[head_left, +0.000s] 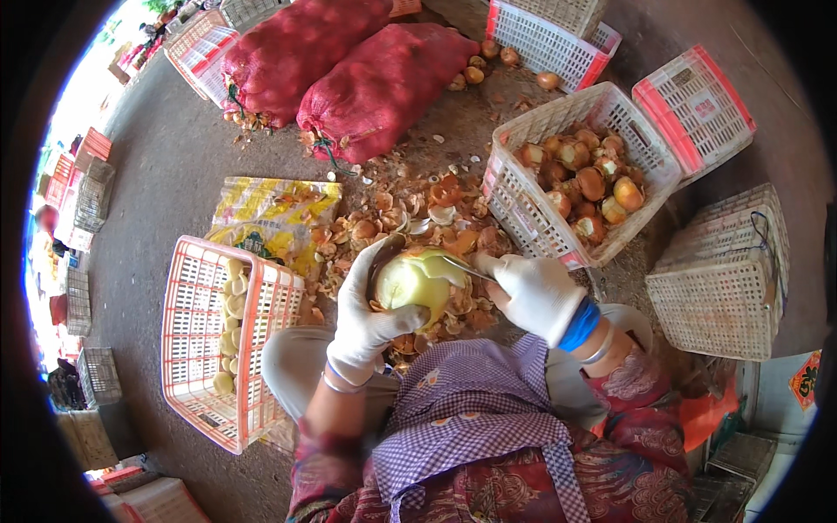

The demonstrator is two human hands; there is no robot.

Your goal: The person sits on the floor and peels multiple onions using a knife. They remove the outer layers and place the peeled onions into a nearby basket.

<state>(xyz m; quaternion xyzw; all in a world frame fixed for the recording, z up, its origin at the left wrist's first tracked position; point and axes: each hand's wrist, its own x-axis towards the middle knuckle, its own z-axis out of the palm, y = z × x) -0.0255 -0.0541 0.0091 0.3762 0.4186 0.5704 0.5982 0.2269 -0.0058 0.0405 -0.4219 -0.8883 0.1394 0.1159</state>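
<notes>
In my left hand [364, 318], gloved in white, sits a partly peeled onion [403, 286], its pale green flesh bare. A strip of its skin lifts away at the upper right. My right hand [536, 295], also in a white glove with a blue band at the wrist, grips a small knife [466, 268]. The blade meets the onion by the loose strip; the handle is mostly hidden in the fingers. Below and around both hands, brown onion skins [445, 213] litter the ground.
Unpeeled onions [591, 183] fill a white crate [510, 187] at the right. Peeled onions [231, 322] lie in a red-and-white crate [205, 349] at the left. Two red mesh sacks [384, 87] lie at the far side, near a yellow bag [279, 209]. More crates [719, 283] stand farther right.
</notes>
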